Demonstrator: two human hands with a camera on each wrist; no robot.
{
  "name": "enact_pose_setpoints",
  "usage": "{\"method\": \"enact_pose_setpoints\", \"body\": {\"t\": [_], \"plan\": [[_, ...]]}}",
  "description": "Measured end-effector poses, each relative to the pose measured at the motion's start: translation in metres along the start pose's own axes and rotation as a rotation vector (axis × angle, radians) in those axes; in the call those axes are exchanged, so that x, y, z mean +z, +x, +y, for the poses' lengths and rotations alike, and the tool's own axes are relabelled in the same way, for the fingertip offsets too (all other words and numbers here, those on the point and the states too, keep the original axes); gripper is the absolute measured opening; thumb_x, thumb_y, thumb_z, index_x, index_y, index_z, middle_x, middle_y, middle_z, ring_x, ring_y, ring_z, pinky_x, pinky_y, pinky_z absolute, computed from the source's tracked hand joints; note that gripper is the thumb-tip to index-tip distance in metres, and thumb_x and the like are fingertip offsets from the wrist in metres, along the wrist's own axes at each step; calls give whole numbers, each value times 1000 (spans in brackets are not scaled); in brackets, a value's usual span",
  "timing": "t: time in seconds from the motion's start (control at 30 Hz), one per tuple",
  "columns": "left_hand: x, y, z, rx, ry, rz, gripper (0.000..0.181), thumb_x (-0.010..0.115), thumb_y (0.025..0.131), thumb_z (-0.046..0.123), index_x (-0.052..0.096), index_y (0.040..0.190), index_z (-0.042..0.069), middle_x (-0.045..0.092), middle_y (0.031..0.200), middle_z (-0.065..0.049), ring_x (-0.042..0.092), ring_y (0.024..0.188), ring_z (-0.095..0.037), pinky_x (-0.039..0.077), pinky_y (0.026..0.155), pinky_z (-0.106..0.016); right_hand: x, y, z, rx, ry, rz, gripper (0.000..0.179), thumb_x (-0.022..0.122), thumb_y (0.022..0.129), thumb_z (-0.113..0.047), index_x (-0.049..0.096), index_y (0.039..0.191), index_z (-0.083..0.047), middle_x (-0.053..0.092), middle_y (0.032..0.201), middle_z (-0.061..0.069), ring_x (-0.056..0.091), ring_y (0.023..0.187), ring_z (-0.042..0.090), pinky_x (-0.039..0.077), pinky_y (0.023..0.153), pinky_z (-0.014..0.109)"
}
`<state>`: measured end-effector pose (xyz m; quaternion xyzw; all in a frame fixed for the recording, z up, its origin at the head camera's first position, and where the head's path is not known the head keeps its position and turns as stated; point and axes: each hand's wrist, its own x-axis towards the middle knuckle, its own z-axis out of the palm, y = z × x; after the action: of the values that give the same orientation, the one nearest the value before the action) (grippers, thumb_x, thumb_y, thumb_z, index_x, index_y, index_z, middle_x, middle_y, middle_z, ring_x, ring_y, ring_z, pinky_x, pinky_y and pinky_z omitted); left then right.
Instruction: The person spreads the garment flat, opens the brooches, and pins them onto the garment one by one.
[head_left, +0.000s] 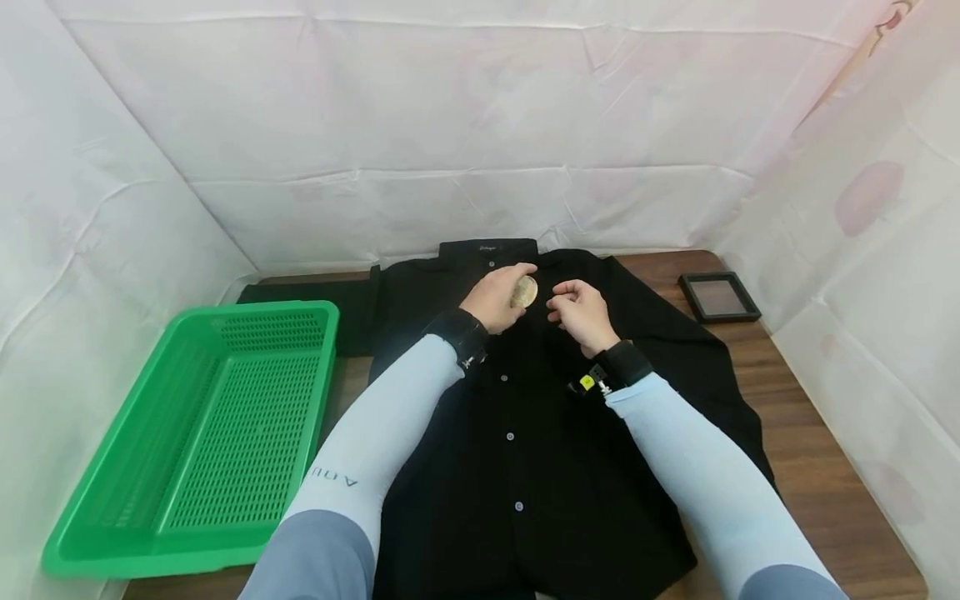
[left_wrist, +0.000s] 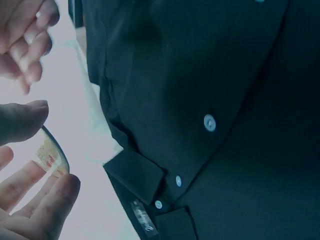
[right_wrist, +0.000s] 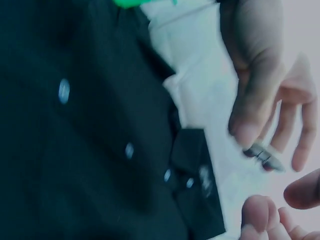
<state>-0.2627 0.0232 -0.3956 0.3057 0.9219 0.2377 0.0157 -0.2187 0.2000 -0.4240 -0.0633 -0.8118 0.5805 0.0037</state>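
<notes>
My left hand [head_left: 493, 298] pinches a round badge [head_left: 525, 292] between thumb and fingers, above the upper front of a black button-up shirt [head_left: 465, 450]. In the left wrist view the badge [left_wrist: 52, 155] has a pale face with small red marks. From the right wrist camera, the badge [right_wrist: 265, 157] appears nearly edge-on, with a metal pin fitting on its back. Just right of it hovers my right hand [head_left: 583, 317], fingers loosely bent and nothing between thumb and fingertips. The shirt lies front up, its collar [head_left: 487, 247] at the far side and pale buttons down the middle.
A green plastic basket [head_left: 330, 400] stands left of the shirt, beside a flat dark fabric piece [head_left: 307, 292]. On the wooden table [head_left: 817, 417], a small black-framed case [head_left: 720, 297] lies at the back right. White cloth walls [head_left: 450, 100] enclose the back and sides.
</notes>
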Motion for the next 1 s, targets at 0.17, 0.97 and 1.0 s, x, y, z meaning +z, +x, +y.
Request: {"method": "enact_pose_setpoints", "body": {"t": [0.17, 0.97, 1.0], "plan": [[2, 15, -15, -44, -127, 50, 68, 75, 83, 8, 44, 143, 20, 54, 136, -6, 53, 115, -20, 43, 96, -35, 10, 21, 12, 11, -249, 72, 17, 58, 92, -20, 62, 103, -7, 65, 90, 10, 64, 74, 22, 50, 63, 33], [1, 17, -44, -184, -543, -1, 51, 68, 88, 3, 49, 134, 10, 53, 132, -11, 55, 119, -24, 47, 95, -34, 38, 46, 6, 197, -567, 57, 26, 57, 93, -34, 67, 93, -9, 64, 98, 9, 60, 87, 26, 50, 76, 42], [1, 17, -44, -193, -541, -2, 51, 68, 88, 3, 49, 135, 10, 53, 132, -11, 55, 119, -24, 47, 95, -34, 40, 47, 7, 207, -567, 55, 27, 57, 93, -34, 67, 93, -9, 64, 97, 9, 60, 87, 26, 49, 76, 42]]}}
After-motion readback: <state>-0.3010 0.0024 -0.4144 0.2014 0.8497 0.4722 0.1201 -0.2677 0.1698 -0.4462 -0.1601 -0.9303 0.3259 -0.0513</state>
